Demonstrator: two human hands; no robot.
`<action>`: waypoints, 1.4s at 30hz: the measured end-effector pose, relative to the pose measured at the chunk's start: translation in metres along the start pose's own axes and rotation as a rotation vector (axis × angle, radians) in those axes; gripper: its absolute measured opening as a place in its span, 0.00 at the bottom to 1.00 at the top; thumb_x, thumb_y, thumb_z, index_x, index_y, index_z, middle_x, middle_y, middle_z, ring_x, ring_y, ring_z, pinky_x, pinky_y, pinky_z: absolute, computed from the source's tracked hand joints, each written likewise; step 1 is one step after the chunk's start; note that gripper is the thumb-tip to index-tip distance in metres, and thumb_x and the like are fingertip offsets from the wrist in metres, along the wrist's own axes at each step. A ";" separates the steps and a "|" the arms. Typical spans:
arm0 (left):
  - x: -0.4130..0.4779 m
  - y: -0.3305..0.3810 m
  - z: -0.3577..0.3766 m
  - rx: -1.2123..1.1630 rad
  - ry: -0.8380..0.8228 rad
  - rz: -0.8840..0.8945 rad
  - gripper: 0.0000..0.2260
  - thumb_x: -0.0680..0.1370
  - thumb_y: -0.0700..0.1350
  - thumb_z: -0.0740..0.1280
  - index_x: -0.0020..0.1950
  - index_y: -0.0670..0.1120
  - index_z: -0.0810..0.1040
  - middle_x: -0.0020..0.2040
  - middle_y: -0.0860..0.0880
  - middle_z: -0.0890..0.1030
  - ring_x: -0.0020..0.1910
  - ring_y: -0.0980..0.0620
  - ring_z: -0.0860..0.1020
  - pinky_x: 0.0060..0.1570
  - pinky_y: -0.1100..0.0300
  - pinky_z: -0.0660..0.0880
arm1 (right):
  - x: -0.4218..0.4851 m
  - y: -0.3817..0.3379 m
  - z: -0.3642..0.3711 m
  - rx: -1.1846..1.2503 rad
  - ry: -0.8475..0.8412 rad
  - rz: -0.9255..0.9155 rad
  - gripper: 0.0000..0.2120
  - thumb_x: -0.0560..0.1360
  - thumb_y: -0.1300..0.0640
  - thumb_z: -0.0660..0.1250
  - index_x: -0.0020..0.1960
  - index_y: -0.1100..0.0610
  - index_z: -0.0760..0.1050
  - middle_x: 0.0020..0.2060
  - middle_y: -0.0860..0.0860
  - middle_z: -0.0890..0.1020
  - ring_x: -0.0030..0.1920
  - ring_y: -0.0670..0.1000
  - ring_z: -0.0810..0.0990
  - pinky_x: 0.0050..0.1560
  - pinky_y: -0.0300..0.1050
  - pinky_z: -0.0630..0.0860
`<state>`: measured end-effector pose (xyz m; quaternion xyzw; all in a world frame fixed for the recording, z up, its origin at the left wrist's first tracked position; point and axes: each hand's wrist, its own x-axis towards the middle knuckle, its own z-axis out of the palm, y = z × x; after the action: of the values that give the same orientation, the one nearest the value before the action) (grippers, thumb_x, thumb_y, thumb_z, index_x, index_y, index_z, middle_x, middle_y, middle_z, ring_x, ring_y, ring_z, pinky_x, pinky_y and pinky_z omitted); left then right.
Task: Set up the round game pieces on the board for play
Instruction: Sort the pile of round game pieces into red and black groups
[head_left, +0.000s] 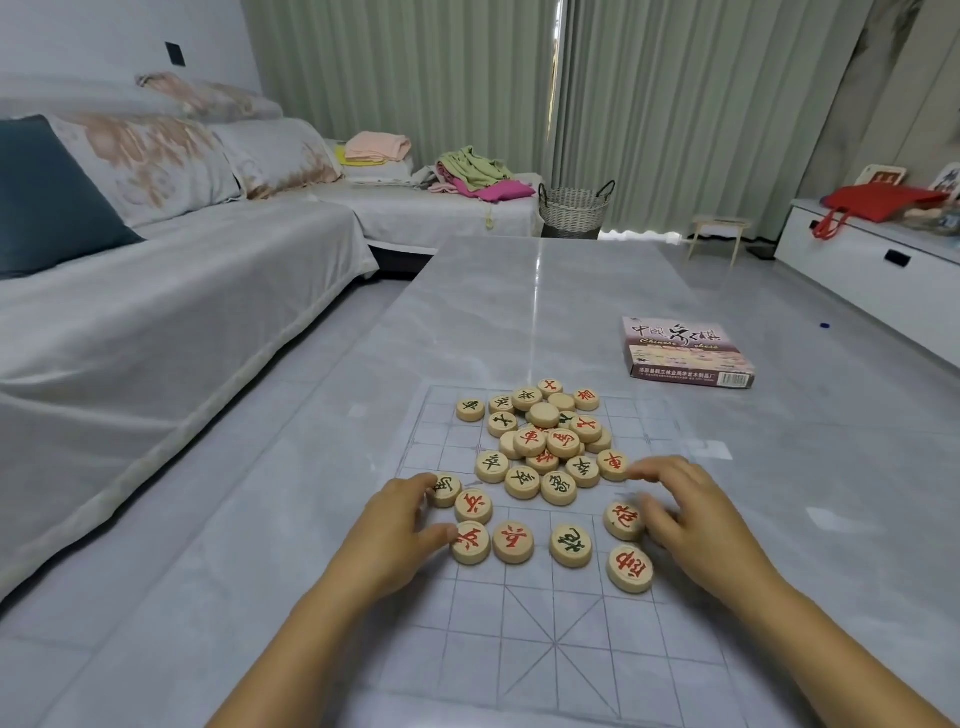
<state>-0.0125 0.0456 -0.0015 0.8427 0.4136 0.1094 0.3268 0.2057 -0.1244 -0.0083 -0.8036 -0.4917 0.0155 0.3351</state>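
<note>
Left hand (400, 525) fingertips rest on red-marked discs at board's 9 o'clock, right hand (685, 512) loosely curled touching discs at 3, neither gripping; risk: a nudge topples the stacked xiangqi pieces (545, 436) at 12, scattering them off the thin board sheet (550, 639).
</note>
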 end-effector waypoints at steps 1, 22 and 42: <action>0.001 0.000 -0.001 0.014 -0.008 0.003 0.27 0.75 0.49 0.68 0.72 0.49 0.63 0.67 0.48 0.69 0.61 0.51 0.72 0.61 0.57 0.71 | 0.008 -0.008 0.002 -0.017 -0.007 -0.058 0.11 0.76 0.59 0.62 0.58 0.52 0.74 0.53 0.44 0.74 0.59 0.48 0.71 0.58 0.42 0.67; -0.005 0.002 -0.006 0.316 -0.052 0.119 0.25 0.75 0.51 0.66 0.70 0.50 0.62 0.69 0.49 0.68 0.66 0.49 0.67 0.62 0.56 0.68 | 0.025 -0.044 0.035 -0.214 -0.285 -0.307 0.09 0.75 0.51 0.64 0.54 0.53 0.75 0.47 0.44 0.74 0.48 0.45 0.71 0.49 0.39 0.71; -0.006 0.000 -0.007 0.379 -0.076 0.158 0.26 0.75 0.52 0.66 0.70 0.51 0.62 0.70 0.51 0.68 0.67 0.50 0.66 0.64 0.57 0.67 | 0.074 -0.028 0.029 -0.309 -0.284 0.008 0.22 0.74 0.49 0.64 0.67 0.52 0.68 0.60 0.53 0.70 0.61 0.54 0.70 0.59 0.46 0.69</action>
<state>-0.0197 0.0439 0.0044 0.9224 0.3468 0.0229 0.1682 0.2115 -0.0422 0.0075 -0.8372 -0.5271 0.0544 0.1352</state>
